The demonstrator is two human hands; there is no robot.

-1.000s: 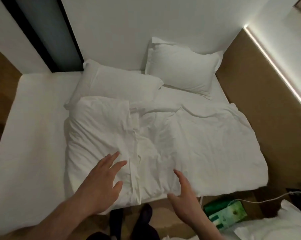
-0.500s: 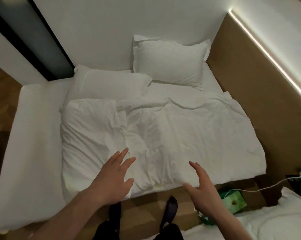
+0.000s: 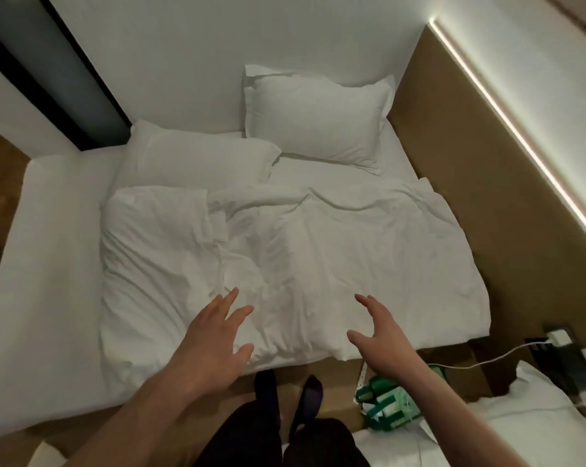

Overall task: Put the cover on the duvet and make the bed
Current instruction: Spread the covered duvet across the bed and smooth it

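Observation:
A white, wrinkled covered duvet (image 3: 318, 264) lies spread over the right and middle of the bed (image 3: 45, 298), its left part bunched thicker. Two white pillows rest at the head: the left pillow (image 3: 197, 160) flat, the right pillow (image 3: 315, 116) leaning on the wall. My left hand (image 3: 214, 345) hovers with fingers spread over the duvet's near edge. Over the same edge, further right, my right hand (image 3: 382, 335) is also spread and empty.
The bare white mattress shows along the left side. A brown wall panel (image 3: 487, 214) with a light strip bounds the right side. A green packet (image 3: 389, 402), a white cable (image 3: 494, 358) and more white bedding (image 3: 507, 429) lie on the floor at lower right. My dark-socked feet stand at the bed's foot.
The view has shifted so the bed sits further left and lower in frame. Both hands stay spread above the duvet's near edge, and the right hand has moved further right.

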